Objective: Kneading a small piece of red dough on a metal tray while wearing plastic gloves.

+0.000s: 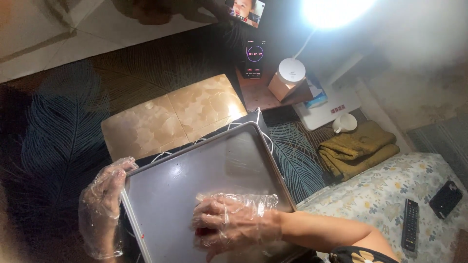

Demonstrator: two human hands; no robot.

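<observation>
A flat grey metal baking tray (195, 170) lies tilted in front of me. My left hand (105, 195), in a loose clear plastic glove, grips the tray's left rim. My right hand (229, 224), also in a clear glove, presses down on the tray's surface near its front, fingers curled over something small and reddish that I cannot make out.
A beige marbled cushion stool (170, 117) sits beyond the tray. A bright lamp (336, 9), a white round device (291, 70) and a white cup (344, 123) stand at the back right. A folded olive cloth (358, 148), a remote (411, 224) and a phone (445, 198) lie to the right.
</observation>
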